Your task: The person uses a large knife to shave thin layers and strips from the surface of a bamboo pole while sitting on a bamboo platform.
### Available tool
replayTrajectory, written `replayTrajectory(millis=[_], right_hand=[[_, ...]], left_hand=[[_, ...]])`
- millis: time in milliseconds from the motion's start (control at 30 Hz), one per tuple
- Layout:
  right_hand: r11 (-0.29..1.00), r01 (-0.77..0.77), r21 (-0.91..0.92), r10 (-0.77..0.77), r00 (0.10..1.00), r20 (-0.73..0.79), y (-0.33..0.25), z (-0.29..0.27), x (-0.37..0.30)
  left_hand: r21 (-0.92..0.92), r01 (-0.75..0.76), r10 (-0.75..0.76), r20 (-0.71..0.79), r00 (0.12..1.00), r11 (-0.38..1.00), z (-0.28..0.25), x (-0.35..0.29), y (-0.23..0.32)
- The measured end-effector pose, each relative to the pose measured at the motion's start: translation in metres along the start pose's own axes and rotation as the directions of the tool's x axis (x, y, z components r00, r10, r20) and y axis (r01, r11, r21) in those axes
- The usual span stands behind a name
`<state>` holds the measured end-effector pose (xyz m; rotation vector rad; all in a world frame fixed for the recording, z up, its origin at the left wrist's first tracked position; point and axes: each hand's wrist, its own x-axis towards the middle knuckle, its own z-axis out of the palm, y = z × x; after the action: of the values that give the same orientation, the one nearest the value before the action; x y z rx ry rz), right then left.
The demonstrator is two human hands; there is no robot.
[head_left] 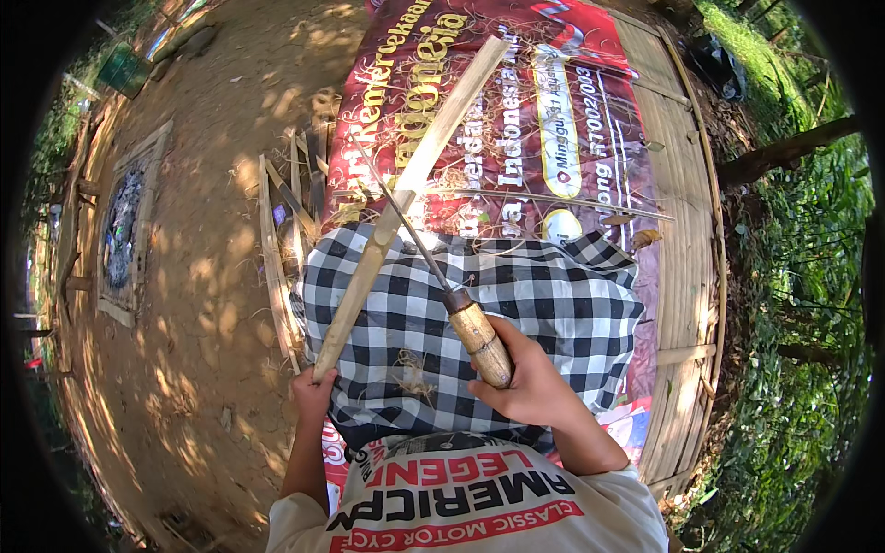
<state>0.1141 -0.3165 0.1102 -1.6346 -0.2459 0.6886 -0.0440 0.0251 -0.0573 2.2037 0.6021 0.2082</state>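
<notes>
My left hand [313,394] is closed around the near end of a long split bamboo strip [450,122], which slants up and away to the right. In my right hand [530,378] is a knife [477,339] with a thick pale, bamboo-like handle; its fingers wrap the handle's near end. The knife's narrow dark blade points up and left and crosses the bamboo strip around its middle. Both lie above a black-and-white checked cloth [544,295] spread over my lap. A small tuft of shavings [415,373] rests on the cloth.
Beyond the cloth, curly shavings litter a red printed banner [590,138], with a thin bamboo strip [553,198] across it. Split bamboo pieces [275,253] lie at the left. Bamboo slats [682,369] edge the seat at right, beside plants. A framed ash-grey patch [124,230] is on the dirt floor.
</notes>
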Motion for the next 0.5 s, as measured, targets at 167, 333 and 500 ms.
replayTrajectory(millis=[167, 333, 500], right_hand=[[0.999, -0.017, -0.032, 0.017, 1.000, -0.013, 0.0039, 0.0003, 0.0031], [0.996, 0.021, -0.085, -0.025, 0.999, -0.048, 0.0031, 0.0007, 0.0039], [0.995, -0.002, 0.102, 0.002, 1.000, 0.005, 0.0059, -0.0072, 0.0039]], left_hand=[[0.044, -0.017, 0.017, 0.000, 1.000, 0.999, -0.0009, -0.0003, -0.0063], [0.092, -0.026, 0.026, 0.004, 1.000, 0.995, -0.0019, 0.0005, -0.0042], [0.051, -0.035, 0.036, -0.005, 0.999, 0.998, -0.0041, -0.0032, -0.0101]])
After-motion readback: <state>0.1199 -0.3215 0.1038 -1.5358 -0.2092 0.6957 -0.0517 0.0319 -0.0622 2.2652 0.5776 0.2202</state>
